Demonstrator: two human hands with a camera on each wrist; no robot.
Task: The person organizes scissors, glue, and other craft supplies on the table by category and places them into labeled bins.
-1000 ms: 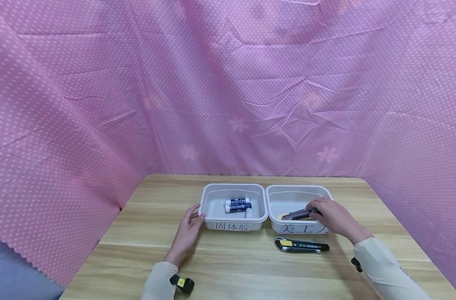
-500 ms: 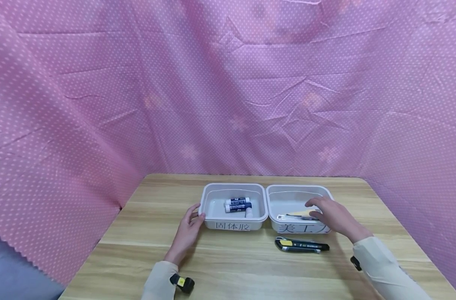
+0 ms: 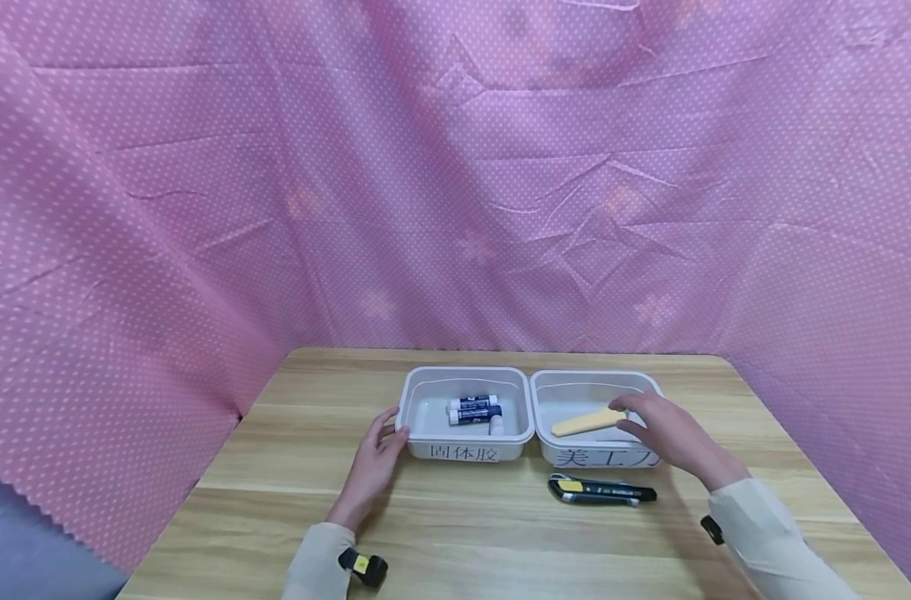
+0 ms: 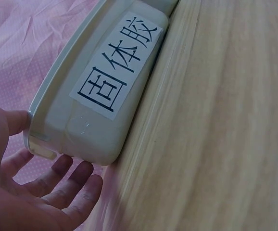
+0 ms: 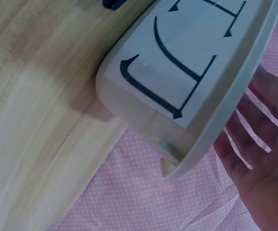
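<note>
My left hand [image 3: 378, 462] holds the left corner of a white plastic box [image 4: 67, 130], thumb at its rim and fingers against the wall below. Inside lie several blue-and-white glue sticks [image 3: 475, 414]. A second white box [image 3: 598, 379] adjoins it on the right. Reaching over that box's right side, my right hand [image 3: 668, 433] pinches one end of a yellow utility knife [image 3: 586, 422] between thumb and fingers. The knife slants across the box's inside. In the right wrist view the box wall hides the fingertips and the knife.
A black-and-yellow utility knife [image 3: 601, 490] lies on the wooden table [image 3: 470, 533] in front of the right box. Both boxes carry front labels with large black characters. Pink dotted cloth [image 3: 500, 208] hangs behind and beside the table.
My right hand has let go of a dark utility knife in the right box and taken hold of the yellow one, which now shows in full. My left hand stays at its box.
</note>
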